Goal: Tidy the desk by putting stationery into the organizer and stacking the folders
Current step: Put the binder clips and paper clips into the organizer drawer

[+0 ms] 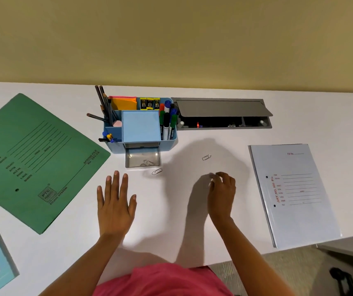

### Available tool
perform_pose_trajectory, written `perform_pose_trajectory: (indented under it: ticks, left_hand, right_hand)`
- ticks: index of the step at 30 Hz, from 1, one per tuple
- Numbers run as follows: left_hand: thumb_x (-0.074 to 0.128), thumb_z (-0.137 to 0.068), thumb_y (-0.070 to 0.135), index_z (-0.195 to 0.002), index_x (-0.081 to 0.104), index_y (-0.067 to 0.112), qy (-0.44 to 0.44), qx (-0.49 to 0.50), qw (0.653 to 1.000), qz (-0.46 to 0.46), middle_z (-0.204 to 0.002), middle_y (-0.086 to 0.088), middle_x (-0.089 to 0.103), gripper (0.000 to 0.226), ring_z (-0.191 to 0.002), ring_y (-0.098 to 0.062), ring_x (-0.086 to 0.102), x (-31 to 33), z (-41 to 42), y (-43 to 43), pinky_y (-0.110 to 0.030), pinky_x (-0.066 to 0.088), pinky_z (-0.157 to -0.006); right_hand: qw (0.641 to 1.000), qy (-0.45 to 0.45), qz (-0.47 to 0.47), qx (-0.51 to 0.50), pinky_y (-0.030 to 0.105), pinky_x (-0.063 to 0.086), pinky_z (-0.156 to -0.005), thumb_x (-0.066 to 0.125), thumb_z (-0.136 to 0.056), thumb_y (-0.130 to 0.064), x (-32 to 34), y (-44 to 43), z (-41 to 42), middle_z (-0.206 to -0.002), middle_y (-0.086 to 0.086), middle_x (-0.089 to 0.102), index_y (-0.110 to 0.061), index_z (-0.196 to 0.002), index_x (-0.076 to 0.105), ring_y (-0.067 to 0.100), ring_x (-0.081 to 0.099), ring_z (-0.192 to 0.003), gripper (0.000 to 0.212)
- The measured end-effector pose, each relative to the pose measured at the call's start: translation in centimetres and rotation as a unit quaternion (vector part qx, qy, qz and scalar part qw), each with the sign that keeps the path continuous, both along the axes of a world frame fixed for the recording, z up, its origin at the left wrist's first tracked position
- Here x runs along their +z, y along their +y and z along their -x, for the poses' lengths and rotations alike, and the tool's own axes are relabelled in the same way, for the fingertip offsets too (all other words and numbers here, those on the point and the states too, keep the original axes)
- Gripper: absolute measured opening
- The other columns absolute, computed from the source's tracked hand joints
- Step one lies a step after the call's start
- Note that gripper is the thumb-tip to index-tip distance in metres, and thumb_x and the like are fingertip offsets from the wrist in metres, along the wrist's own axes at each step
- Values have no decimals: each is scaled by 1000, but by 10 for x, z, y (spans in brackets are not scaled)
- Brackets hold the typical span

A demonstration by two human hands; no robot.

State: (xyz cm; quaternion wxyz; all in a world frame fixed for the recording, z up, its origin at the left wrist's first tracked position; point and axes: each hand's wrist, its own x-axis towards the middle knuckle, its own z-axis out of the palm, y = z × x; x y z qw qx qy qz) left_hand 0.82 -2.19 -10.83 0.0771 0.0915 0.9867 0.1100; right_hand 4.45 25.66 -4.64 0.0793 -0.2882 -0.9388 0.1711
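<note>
White table [171, 231] against a yellow-tan wall. Right hand [222, 193] at mid-table, fingers curled with tips bunched. They are blurred, so I cannot tell whether they pinch a clip or nothing. Left hand [115, 201] lies flat, fingers straight and spread, holding nothing. Far clip [206, 157] lies just beyond the right fingertips; near clip [157, 171] lies just outside the open drawer [142, 165] of the blue organizer [141, 127]; one more, the drawer clip [147, 162], is already inside. Step judged: gathering paper clips into the drawer, folders not yet stacked. Next move calls for a fine fingertip pinch on thin wire lying flat, then a short carry to the drawer. Bare surface between the hands and the drawer gives room. Green folder [36, 159] is well left, pale folder [295, 193] right, its near corner at the table edge.
</note>
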Motion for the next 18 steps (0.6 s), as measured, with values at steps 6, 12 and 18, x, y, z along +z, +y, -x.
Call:
perform_pose_trajectory:
  ticks: [6,12,18]
  left_hand:
    - [21,-95,46,-152,8,22,0,3,1000,-1,-161,-1,1,63,-148,-22,0,-3,1,-1,-49,9,-119]
    - [22,-95,44,-152,9,23,6,5,1000,-8,-161,1,2,62,-148,-21,1,-5,1,-2,-46,6,-120]
    - [22,-95,41,-152,11,25,10,9,1000,-21,-161,2,4,61,-148,-20,2,-4,0,-2,-46,7,-120]
  right_hand:
    - [997,-72,17,-15,38,49,-61,53,-85,10,-3,11,-10,-97,10,58,-3,-98,60,27,49,-91,20]
    - [995,-83,56,-13,34,42,-63,45,-84,14,-12,9,-5,-90,13,53,-1,-93,53,26,46,-87,20]
    - [992,-67,98,37,35,39,-65,40,-75,21,-5,-4,14,-88,14,52,-1,-90,53,29,47,-84,30]
